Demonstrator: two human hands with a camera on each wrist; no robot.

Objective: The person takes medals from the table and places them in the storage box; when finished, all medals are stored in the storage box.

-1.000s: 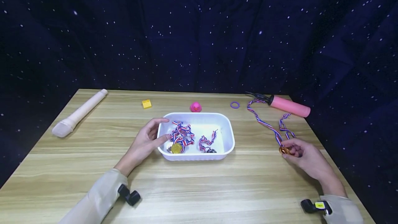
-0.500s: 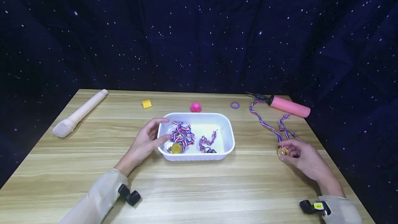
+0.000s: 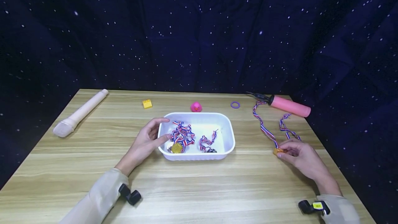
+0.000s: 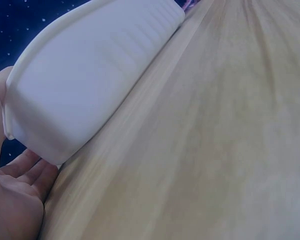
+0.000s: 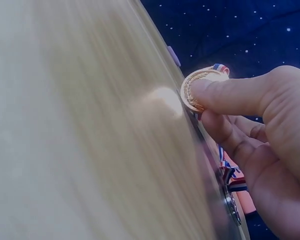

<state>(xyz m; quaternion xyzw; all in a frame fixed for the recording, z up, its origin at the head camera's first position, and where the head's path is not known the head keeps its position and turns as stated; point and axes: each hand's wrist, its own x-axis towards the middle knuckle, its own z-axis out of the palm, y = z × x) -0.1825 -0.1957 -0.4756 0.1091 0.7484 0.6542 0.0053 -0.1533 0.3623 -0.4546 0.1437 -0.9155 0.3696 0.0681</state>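
Observation:
At the right of the table my right hand (image 3: 303, 156) pinches a gold-coloured medal (image 5: 197, 90) between thumb and fingers. Its red, white and blue ribbon (image 3: 263, 127) trails back to the pump's nozzle. Another striped ribbon (image 3: 283, 125) lies behind the hand, and a second, silvery medal (image 5: 232, 206) shows below it in the right wrist view. My left hand (image 3: 146, 142) grips the left end of a white plastic tub (image 3: 199, 157), thumb over the rim. Inside the tub, a gold medal (image 3: 177, 148) and tangled ribbons (image 3: 183, 134) lie left; a smaller ribbon bundle (image 3: 206, 142) lies right.
A pink hand pump (image 3: 290, 106) lies at the back right. Along the back are a purple ring (image 3: 235, 105), a pink rubber duck (image 3: 196, 107) and a yellow toy brick (image 3: 147, 104). A pale microphone (image 3: 81, 113) lies at left. A dark starry cloth (image 3: 199, 34) hangs behind.
My right hand has moved slightly left with the medal, which has turned in its fingers. The ribbon's trailing part has shifted right. The left hand and tub stay put.

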